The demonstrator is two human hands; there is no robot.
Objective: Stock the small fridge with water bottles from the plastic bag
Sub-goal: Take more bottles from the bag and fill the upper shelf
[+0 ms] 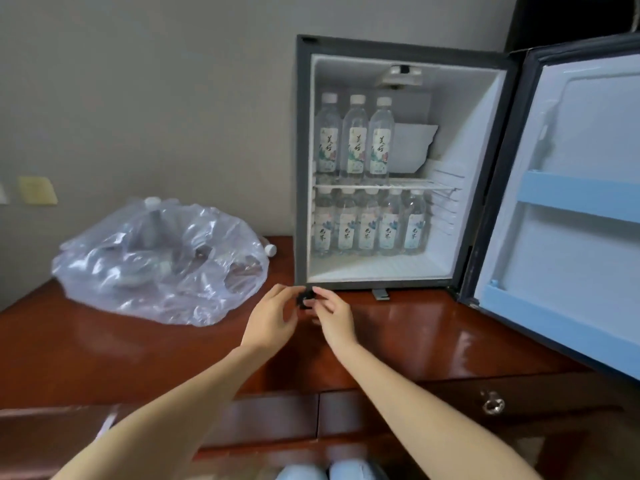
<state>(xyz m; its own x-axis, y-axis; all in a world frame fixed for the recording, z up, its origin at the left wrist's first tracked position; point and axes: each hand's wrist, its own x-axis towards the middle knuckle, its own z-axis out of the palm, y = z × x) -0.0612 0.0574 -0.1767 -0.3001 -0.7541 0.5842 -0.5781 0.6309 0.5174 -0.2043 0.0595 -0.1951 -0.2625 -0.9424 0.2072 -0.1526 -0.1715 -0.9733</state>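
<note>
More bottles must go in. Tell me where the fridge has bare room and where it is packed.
Free: upper rack right of the three bottles, up to the right wall; floor strip before the lower row; both door shelves. Crowded: the lower row of five bottles spans nearly the whole width.

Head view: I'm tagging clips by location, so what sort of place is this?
Probably a hotel guest room: a small minibar-style fridge stands open on a glossy wooden dresser, stocked with rows of identical water bottles.
</note>
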